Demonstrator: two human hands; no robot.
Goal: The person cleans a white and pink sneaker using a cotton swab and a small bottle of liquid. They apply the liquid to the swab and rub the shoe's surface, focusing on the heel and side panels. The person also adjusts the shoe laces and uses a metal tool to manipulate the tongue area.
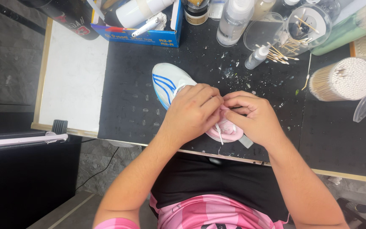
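Currently both my left hand (191,111) and right hand (250,116) pinch the white lace (219,132) over the white, blue-striped, pink-heeled sneaker (170,82); a tug toward 12 o'clock risks toppling the small clear dropper bottle (257,57).

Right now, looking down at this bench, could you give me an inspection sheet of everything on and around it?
Surface: black mat speckled with white flecks, on a white worktop.
Job's things: white sneaker with blue stripes and pink heel, lying on the mat; white laces partly visible.
Clutter: tub of cotton swabs, small dropper bottle, loose swabs, clear squeeze bottle, blue carton.
Grippers: left hand and right hand both curled over the sneaker, fingertips pinching at the laces.
Cables: thin black cable hanging below the bench.
Surroundings: grey stone floor.
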